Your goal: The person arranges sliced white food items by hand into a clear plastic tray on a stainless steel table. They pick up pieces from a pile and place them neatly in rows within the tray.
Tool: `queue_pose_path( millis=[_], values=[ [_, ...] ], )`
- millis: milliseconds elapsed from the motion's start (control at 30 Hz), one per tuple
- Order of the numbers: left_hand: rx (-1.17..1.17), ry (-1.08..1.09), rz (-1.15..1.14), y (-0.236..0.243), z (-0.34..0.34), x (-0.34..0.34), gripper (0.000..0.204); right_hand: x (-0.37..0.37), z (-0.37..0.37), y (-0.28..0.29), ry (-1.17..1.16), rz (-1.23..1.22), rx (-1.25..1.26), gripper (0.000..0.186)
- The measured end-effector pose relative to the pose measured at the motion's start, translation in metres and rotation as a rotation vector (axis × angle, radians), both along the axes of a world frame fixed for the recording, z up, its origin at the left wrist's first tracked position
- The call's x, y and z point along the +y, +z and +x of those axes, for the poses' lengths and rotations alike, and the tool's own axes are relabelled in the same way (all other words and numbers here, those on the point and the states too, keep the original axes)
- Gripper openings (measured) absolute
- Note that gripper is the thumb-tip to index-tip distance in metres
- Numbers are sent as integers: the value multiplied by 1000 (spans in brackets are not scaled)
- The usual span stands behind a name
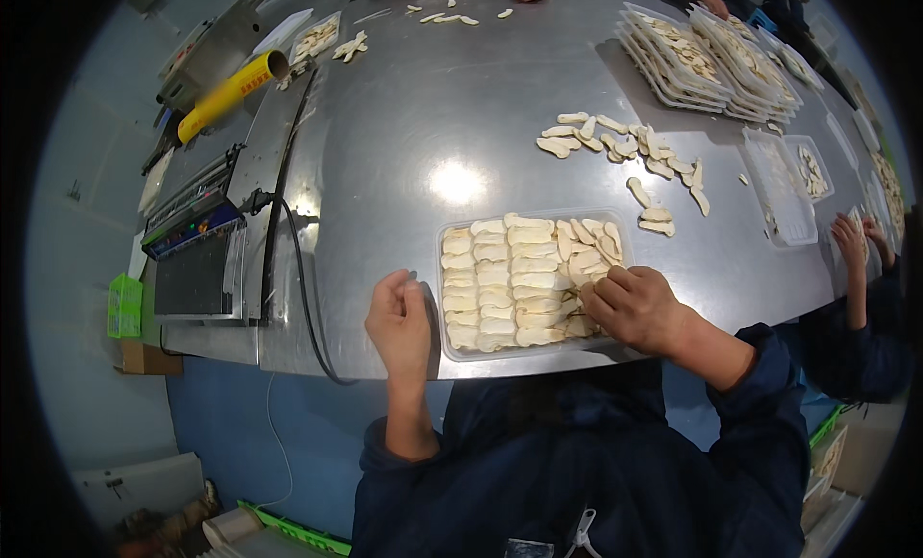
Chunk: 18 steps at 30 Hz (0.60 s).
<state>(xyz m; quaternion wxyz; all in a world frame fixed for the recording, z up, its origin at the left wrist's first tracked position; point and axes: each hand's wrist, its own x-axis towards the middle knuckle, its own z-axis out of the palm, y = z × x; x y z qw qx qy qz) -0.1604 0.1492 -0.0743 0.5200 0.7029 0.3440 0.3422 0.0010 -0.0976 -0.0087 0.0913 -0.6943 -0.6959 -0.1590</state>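
Our right hand (635,308) pinches pale slices in a clear tray (534,281) at the steel bench's (433,106) near edge, the tray packed in neat rows. Our left hand (399,322) rests loosely curled, empty, beside the tray's left rim. Loose slices (625,149) lie beyond; filled trays (707,63) stack at far right.

Pale cream mushroom slices (510,279) fill a clear plastic tray (444,298) on a grey, shiny steel table (433,106), beside a bright yellow film roll (226,95), dark navy sleeves (769,404) and a green crate (123,306).
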Motion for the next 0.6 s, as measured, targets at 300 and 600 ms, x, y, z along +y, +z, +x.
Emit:
queue_pose_path(
  millis=[300,600],
  values=[
    [-7,-20,10,-2,7,-5,18,-50,24,6,-508,210,190,5],
    [167,149,209,-1,-25,12,20,29,42,-1,-321,196,563,6]
  ],
)
